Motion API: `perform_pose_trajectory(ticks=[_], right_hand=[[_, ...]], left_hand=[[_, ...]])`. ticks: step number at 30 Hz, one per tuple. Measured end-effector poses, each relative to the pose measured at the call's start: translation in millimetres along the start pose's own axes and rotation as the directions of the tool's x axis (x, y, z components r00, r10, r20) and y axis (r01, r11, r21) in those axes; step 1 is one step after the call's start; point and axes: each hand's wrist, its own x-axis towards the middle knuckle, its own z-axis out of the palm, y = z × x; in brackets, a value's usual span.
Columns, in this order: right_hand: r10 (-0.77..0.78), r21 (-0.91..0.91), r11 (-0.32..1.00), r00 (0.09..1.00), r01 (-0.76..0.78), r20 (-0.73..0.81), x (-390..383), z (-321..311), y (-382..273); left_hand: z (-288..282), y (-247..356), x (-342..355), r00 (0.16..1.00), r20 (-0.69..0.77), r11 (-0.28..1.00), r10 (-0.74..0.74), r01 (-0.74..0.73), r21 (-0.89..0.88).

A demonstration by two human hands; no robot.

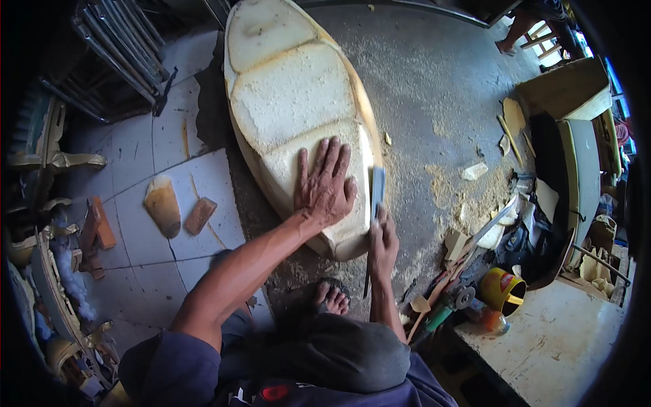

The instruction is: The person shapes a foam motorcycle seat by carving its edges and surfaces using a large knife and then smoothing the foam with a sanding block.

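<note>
An open left hand (324, 186) lies flat on a long, tapered cream foam block (295, 95) at twelve o'clock, seemingly mostly contoured with smoothing left, as the right hand (384, 243) grips a straight grey metal blade (378, 184) at the block's four-o'clock edge.

Foam block (298, 95), 12 o'clock: cream-white, tan edges. Blade (378, 184), 3 o'clock: silver-grey. Floor tiles (135, 230), 9 o'clock: white, dark grid lines. Brick (201, 216), 9 o'clock: reddish-brown. Bucket (498, 285), 4 o'clock: yellow, red patch.

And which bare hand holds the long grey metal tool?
The right hand, closed around that tool; the left hand lies spread on the pale, boat-shaped foam block.
</note>
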Motion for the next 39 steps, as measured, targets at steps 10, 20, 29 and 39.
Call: perform_pose_trajectory(ticks=[10,20,29,39], right_hand=[[-0.040,0.028,0.999,0.999,0.040,-0.010,-10.7,-4.6,16.8],[-0.051,-0.054,0.997,0.999,0.051,0.006,-8.1,-7.4,11.5],[-0.032,0.011,0.999,0.999,0.032,-0.037,-39.1,-2.5,5.1],[-0.066,-0.017,0.998,0.995,0.065,-0.070,-26.2,-7.7,30.5]], left_hand=[[-2.1,0.5,3.4,1.000,-0.015,1.000,-0.003,0.003,-0.011],[3.3,3.8,-4.6,1.000,0.012,1.000,-0.012,0.012,-0.002],[-0.5,1.2,-5.2,1.000,-0.006,1.000,0.000,0.000,0.010],[1.3,-0.2,2.7,1.000,0.014,1.000,0.013,-0.013,0.014]])
